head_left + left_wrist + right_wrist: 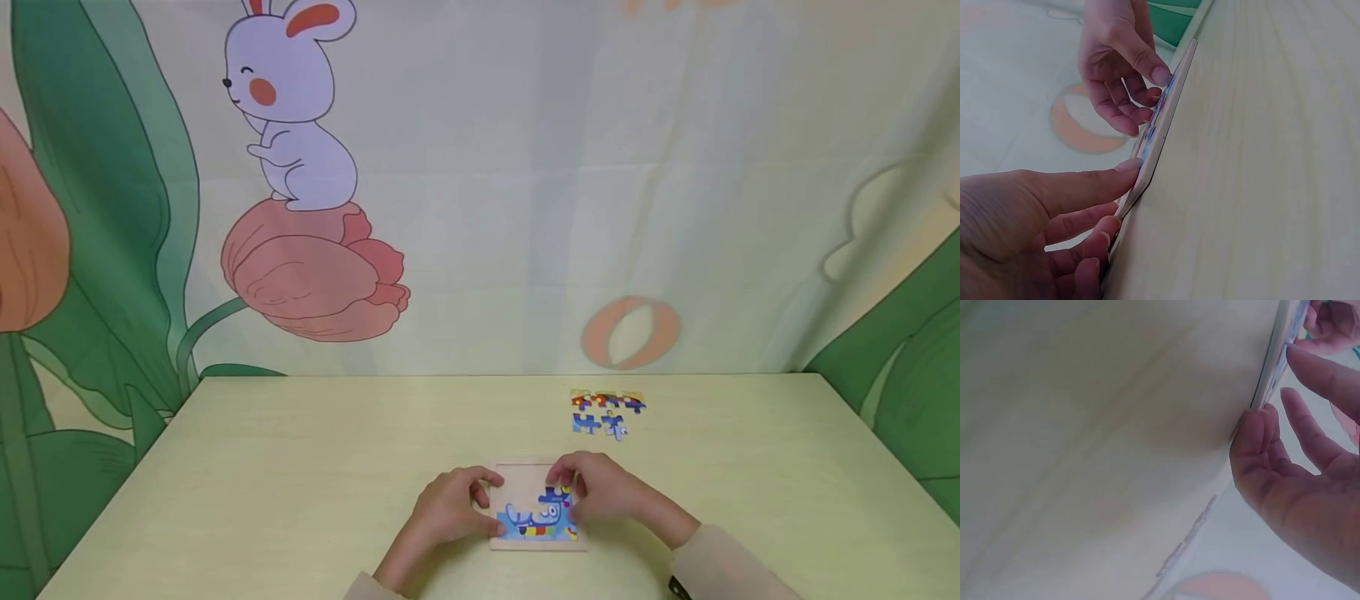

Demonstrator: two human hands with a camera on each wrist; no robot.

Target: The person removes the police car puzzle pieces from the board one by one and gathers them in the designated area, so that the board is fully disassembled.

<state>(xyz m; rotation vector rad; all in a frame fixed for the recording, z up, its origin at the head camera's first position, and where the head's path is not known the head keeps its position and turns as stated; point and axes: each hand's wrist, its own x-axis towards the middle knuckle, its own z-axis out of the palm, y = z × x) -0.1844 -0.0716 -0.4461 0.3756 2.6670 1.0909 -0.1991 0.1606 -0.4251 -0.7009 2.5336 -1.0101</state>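
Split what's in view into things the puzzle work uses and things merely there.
For the puzzle:
puzzle board
fitted pieces, inside the board
loose pieces, beyond the board, probably still to go in
left hand
right hand

Merely there:
table, under the board
wall cloth, behind the table
rabbit, printed on the cloth

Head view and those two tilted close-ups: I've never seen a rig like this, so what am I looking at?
There is no machine here, just a person's two bare hands. The wide picture comes from a head camera looking forward and down; each tilted one comes from that wrist's camera. On the pale table lies a puzzle tray, partly filled, with loose pieces beyond it. The left hand holds the tray's left edge. The right hand touches its right side; I can't tell whether it pinches a piece.
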